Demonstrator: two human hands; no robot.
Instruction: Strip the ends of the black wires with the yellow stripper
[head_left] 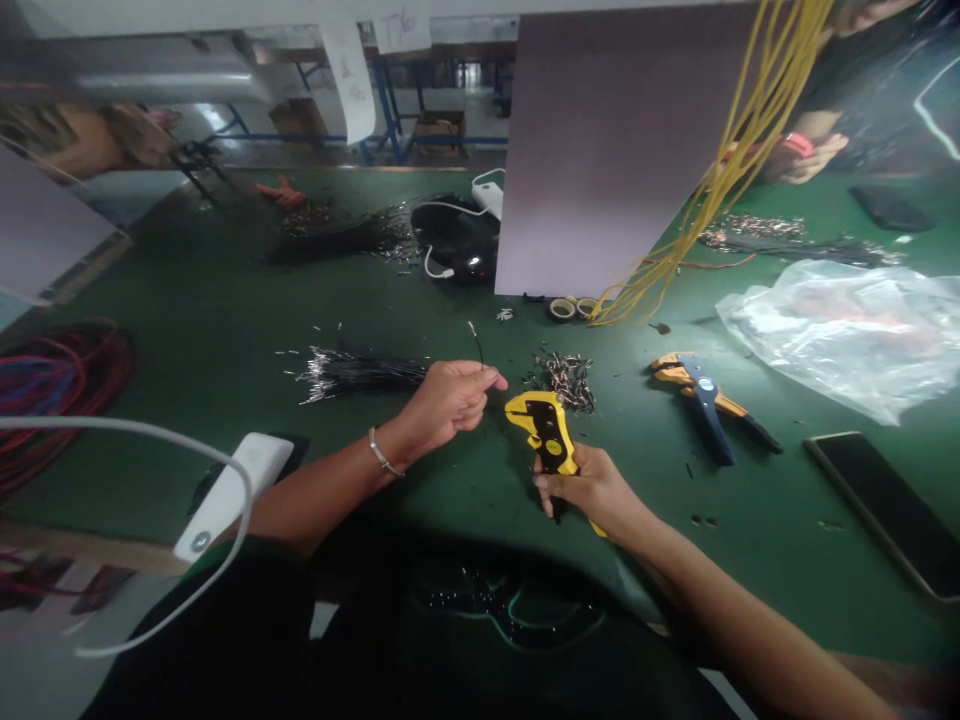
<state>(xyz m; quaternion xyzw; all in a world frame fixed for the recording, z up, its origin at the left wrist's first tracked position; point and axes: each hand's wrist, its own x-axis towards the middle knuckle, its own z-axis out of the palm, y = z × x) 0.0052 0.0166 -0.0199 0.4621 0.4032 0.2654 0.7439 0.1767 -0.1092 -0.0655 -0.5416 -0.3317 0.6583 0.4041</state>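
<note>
Between thumb and fingers my left hand (pixel 453 405) pinches a short black wire (pixel 480 345), its pale tip pointing up and away from me. Behind that hand lies a bundle of black wires (pixel 367 370) with shiny ends to the left. My right hand (pixel 592 485) is wrapped round the grip of a yellow and black wire stripper (pixel 546 425), its jaws towards the left hand but apart from the wire. Just past the tool sits a small heap of metal terminals (pixel 566 378). Farther right rests another wire stripper (pixel 701 395), orange and dark blue.
A smartphone (pixel 885 505) and a clear plastic bag (pixel 847 335) lie at right. Yellow wires (pixel 720 200) hang beside a grey panel (pixel 600 150). Tape rolls (pixel 562 309) lie below it. A white power strip (pixel 236 490) and red cables (pixel 60 390) are left. A co-worker's hand (pixel 814 155) shows far right.
</note>
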